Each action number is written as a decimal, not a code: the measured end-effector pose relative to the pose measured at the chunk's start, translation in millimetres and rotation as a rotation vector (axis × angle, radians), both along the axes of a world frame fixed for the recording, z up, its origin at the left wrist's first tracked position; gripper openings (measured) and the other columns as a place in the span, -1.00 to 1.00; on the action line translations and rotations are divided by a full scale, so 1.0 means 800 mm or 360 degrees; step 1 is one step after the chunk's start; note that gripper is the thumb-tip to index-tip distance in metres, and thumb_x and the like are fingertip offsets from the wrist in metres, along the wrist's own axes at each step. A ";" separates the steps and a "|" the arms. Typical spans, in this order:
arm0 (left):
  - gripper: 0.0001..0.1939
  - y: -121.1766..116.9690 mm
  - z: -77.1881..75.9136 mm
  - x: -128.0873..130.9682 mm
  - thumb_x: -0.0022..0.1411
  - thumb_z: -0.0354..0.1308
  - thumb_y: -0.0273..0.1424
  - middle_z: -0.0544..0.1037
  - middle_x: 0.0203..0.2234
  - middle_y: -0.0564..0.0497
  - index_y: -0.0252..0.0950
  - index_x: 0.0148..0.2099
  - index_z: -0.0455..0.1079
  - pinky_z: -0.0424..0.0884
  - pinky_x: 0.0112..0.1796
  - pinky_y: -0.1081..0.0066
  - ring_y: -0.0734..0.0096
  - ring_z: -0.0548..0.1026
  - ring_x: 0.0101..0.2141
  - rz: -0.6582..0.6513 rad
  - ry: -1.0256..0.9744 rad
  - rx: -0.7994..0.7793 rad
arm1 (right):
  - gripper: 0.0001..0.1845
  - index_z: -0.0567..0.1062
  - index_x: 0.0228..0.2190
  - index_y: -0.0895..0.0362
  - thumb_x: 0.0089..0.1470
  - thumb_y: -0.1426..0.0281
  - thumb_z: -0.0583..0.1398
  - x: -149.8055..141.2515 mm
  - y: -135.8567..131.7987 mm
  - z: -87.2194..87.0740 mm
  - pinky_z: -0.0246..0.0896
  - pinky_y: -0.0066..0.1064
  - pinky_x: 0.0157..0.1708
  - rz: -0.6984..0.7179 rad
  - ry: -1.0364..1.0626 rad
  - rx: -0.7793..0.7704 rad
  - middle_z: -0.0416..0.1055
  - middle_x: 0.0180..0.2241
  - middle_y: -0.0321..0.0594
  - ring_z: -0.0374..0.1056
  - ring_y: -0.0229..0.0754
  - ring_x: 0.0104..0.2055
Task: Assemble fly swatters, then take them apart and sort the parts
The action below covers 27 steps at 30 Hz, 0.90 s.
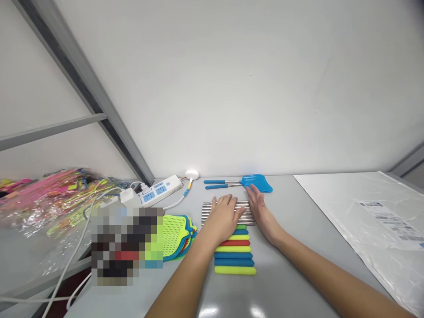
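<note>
My left hand (224, 221) lies palm down with fingers spread over a row of shiny metal rods (207, 213) placed side by side. At the rods' right ends, my right hand (263, 217) stands on edge, its fingers stretched out and its palm facing them. Nearer to me is a column of foam-like handles (233, 255) in green, blue, yellow and red, partly covered by my left forearm. Behind my hands lie two blue-handled fly swatters (256, 182) with blue heads. Left of my left forearm is a stack of loose perforated swatter heads (172, 234), yellow-green on top.
A white power strip (162, 190) with plugs and cables lies at the back left, next to a white round device (192, 174). Plastic-wrapped colourful bundles (66, 198) fill the far left. A blurred patch (122, 247) hides something. At right lies a white plastic package (367, 221).
</note>
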<state>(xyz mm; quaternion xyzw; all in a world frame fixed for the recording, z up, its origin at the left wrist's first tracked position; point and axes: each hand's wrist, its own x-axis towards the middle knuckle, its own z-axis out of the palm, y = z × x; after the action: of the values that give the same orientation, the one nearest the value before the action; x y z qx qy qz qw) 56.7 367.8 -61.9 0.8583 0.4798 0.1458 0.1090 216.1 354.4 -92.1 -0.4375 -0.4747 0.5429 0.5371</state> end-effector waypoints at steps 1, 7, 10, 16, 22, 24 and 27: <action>-0.46 0.000 0.001 -0.001 0.43 -0.31 -0.08 0.32 0.18 -0.18 -0.25 0.21 0.23 -0.07 0.22 -0.10 0.12 0.20 0.22 -0.0001 -0.0003 0.0004 | -0.21 -0.12 0.31 -0.16 0.16 -0.20 -0.19 0.001 0.000 0.000 -0.27 -0.21 0.34 -0.0007 0.0008 0.0026 -0.16 0.38 -0.34 -0.21 -0.26 0.39; -0.48 0.000 0.008 -0.004 0.43 -0.31 -0.10 0.38 0.14 -0.17 -0.27 0.18 0.25 0.00 0.21 -0.05 0.14 0.25 0.18 0.0011 -0.0026 0.0077 | -0.31 0.10 0.23 -0.06 0.21 -0.13 -0.17 0.008 -0.001 0.002 -0.17 -0.21 0.32 -0.0310 -0.0259 0.0254 0.10 0.29 -0.22 -0.04 -0.18 0.35; -0.49 -0.001 0.014 -0.005 0.44 -0.30 -0.12 0.40 0.11 -0.18 -0.28 0.18 0.25 0.02 0.20 -0.03 0.14 0.27 0.16 0.0034 -0.0032 0.0138 | -0.39 0.20 0.14 -0.02 0.24 -0.08 -0.15 0.013 0.000 0.010 -0.02 -0.18 0.26 -0.0436 -0.0479 0.0271 0.23 0.22 -0.18 0.10 -0.14 0.28; -0.48 -0.007 0.025 -0.006 0.44 -0.30 -0.12 0.40 0.11 -0.19 -0.30 0.18 0.24 0.04 0.21 0.03 0.14 0.25 0.18 0.0076 -0.0038 0.0260 | -0.60 0.43 -0.07 0.04 0.22 0.09 0.02 0.021 0.021 0.030 0.16 -0.08 0.11 -0.0297 -0.0919 0.0299 0.44 0.01 -0.15 0.32 -0.01 0.08; -0.55 -0.009 0.026 -0.011 0.44 -0.24 -0.15 0.47 0.00 -0.17 -0.30 0.10 0.29 0.10 0.17 0.03 0.14 0.34 0.09 0.0112 -0.0020 0.0352 | -0.71 0.49 -0.13 0.11 0.17 0.34 0.06 0.004 0.091 0.028 0.13 -0.16 0.10 0.0023 -0.1456 0.0600 0.44 -0.04 -0.07 0.31 -0.01 0.05; -0.55 -0.010 0.026 -0.014 0.43 -0.22 -0.15 0.48 -0.02 -0.17 -0.32 0.10 0.29 0.10 0.16 0.01 0.13 0.36 0.07 0.0139 -0.0014 0.0379 | -0.69 0.48 -0.09 0.15 0.15 0.38 0.08 -0.003 0.115 0.025 0.10 -0.16 0.12 0.0126 -0.1606 0.0677 0.42 -0.01 -0.01 0.29 0.02 0.08; -0.56 -0.011 0.026 -0.016 0.43 -0.20 -0.16 0.48 -0.04 -0.17 -0.34 0.11 0.27 0.11 0.16 0.02 0.13 0.37 0.05 0.0178 -0.0005 0.0412 | -0.68 0.50 -0.09 0.17 0.17 0.39 0.08 -0.005 0.142 0.019 0.14 -0.17 0.07 0.0281 -0.1788 0.0736 0.44 -0.05 0.03 0.33 0.02 0.02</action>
<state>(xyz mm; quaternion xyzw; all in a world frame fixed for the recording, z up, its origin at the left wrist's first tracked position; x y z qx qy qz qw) 43.8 359.0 -40.9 0.8368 0.5040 0.2137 -0.0103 212.4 467.7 -76.5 -0.4879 -0.8252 0.1546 0.2388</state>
